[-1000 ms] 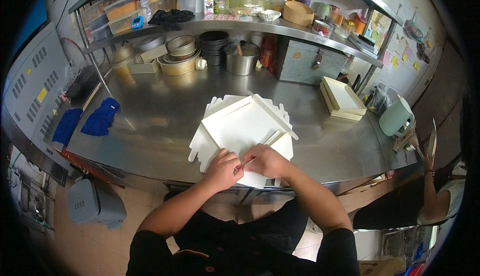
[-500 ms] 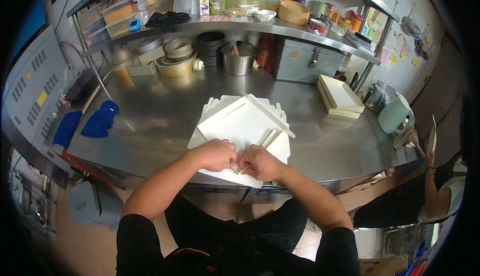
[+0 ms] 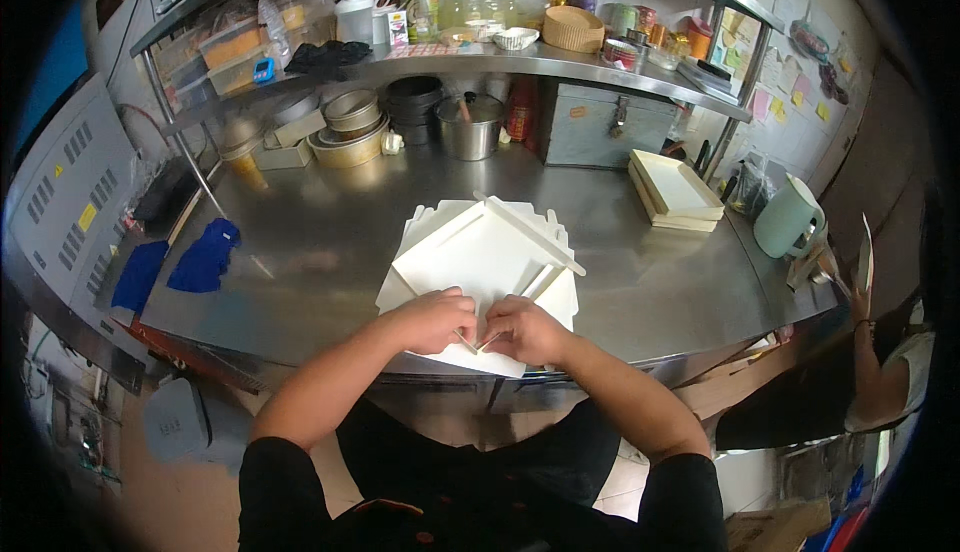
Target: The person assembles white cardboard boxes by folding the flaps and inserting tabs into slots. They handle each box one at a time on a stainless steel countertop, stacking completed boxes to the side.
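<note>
Card tray (image 3: 470,257), partly folded, lies on flat card sheets (image 3: 425,222); at its near corner the left hand (image 3: 437,320) pinches one folded edge, the right hand (image 3: 527,329) the other. Good folding probably means keeping both creases square and pressing evenly, lest the card buckle. Beyond the tray, a small carton (image 3: 398,29) carries print; well left of it, a grey cabinet (image 3: 100,157) bears yellow labels (image 3: 88,217), all too small to read.
</note>
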Demonstrator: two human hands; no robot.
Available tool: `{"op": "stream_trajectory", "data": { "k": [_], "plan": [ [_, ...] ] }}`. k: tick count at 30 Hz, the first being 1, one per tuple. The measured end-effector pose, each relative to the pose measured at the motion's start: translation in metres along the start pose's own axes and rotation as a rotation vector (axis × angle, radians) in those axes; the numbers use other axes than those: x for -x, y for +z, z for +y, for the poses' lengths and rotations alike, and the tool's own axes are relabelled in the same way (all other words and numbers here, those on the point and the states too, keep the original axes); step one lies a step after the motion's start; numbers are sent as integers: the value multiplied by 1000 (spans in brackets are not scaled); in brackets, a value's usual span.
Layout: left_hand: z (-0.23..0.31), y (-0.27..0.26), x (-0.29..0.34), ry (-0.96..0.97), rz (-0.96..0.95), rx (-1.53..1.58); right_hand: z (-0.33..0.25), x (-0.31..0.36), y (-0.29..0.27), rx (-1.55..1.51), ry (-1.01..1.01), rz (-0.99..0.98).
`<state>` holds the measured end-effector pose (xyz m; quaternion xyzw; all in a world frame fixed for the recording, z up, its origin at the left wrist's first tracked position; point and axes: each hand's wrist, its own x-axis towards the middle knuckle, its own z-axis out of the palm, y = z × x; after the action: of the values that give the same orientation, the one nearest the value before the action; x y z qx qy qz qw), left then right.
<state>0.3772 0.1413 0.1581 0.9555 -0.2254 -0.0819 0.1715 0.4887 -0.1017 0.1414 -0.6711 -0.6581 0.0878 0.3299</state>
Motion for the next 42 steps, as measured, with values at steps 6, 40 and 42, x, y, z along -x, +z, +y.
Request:
{"op": "stream_trajectory", "data": {
  "k": [6, 40, 42],
  "plan": [
    [20, 13, 16, 102, 288, 63, 0, 1, 6, 115, -6, 42],
    [36, 26, 79, -184, 476, -132, -37, 81, -37, 287, 110, 55],
    [23, 27, 72, -116, 526, -168, -29, 88, -33, 311, 126, 115]
  ]
}}
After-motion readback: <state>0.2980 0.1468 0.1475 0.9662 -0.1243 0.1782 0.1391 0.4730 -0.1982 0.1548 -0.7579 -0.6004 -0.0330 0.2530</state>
